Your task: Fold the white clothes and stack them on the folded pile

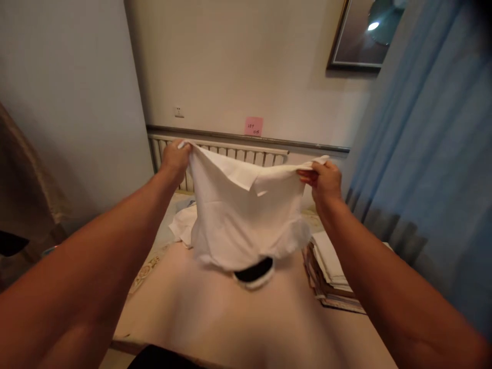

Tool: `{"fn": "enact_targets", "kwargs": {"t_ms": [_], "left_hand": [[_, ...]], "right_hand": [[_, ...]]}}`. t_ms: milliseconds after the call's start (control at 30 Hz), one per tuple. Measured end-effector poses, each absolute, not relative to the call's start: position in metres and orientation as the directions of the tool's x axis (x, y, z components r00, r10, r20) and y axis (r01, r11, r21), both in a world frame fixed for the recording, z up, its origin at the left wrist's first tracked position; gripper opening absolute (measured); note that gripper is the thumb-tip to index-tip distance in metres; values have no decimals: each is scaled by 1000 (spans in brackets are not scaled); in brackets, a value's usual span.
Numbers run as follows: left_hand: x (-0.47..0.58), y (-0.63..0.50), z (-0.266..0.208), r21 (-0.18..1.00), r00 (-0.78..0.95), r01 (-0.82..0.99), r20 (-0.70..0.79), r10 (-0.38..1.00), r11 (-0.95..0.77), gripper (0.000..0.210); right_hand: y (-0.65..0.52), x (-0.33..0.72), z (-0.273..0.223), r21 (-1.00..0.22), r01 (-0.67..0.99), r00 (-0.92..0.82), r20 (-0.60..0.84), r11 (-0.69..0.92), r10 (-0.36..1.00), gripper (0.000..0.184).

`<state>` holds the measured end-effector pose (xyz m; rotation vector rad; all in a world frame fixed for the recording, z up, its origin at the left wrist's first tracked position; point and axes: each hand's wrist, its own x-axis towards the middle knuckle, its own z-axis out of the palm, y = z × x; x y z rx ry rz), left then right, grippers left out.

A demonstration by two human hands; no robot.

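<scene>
A white shirt [246, 215] hangs stretched in the air between my two hands, above the pale surface in front of me. My left hand [177, 159] is closed on its upper left corner. At the upper right corner, my right hand [325, 179] pinches the cloth, and a bit of it sticks out past the fingers. The top edge sags in the middle. At the bottom hangs a round opening like a neckline, dark inside with a white band. The lower part of the cloth is slightly blurred.
Folded cloths [332, 266] lie stacked at the right of the pale surface [230, 323]. More white cloth [184, 225] lies behind the shirt at the left. A radiator [230, 152] stands along the wall under a pink note [253, 126]. A blue curtain [426, 143] hangs at the right.
</scene>
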<state>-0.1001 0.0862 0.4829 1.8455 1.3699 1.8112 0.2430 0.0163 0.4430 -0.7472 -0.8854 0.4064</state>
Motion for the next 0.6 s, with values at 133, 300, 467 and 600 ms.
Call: {"fn": "enact_targets", "kwargs": {"t_ms": [133,300,467,600], "left_hand": [[-102,50,489,646,-166,373,753,636,-666,31],[-126,26,372,628,26,504,676,737,-593,31],[-149,20,189,641,279,585,417,865,-497,32],[-165,1,84,590,326,681,287,901,-434,31]], "right_hand": [[-18,254,427,-665,29,596,611,746,521,19],[-56,254,295,-854,92,644,443,512,624,25],[-76,248,130,-999,-41,670,-13,19,742,30],[-97,238,61,-990,-115,648,-138,-82,749,34]]}}
